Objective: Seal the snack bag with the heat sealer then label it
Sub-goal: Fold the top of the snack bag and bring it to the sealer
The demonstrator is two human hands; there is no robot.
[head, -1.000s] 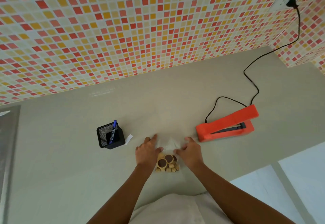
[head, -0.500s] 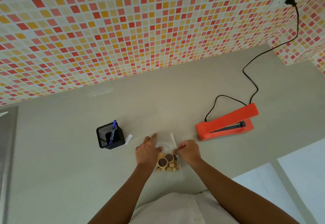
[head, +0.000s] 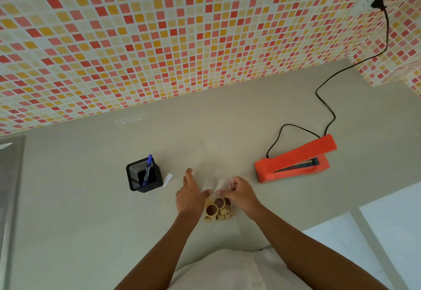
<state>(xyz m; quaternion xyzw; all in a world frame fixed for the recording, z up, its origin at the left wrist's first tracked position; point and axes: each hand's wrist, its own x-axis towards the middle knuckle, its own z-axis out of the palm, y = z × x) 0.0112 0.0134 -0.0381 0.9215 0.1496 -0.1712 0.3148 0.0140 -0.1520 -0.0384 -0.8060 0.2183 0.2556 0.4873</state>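
While the snack bag [head: 219, 207] lies on the surface [head: 91, 221] between both hands, its clear open top points far, away from the person. Right hand [head: 242, 195] pinches that top; left hand [head: 190, 195] rests flat, fingers spread, against the bag's left edge. Heat sealer [head: 293, 161] sits to the right and slightly farther, jaw gaping rightward; the right hand is nearer.

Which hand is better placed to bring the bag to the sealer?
The right hand, probably. It pinches the bag near its top, and the sealer lies on its side. The left hand only rests on the bag.
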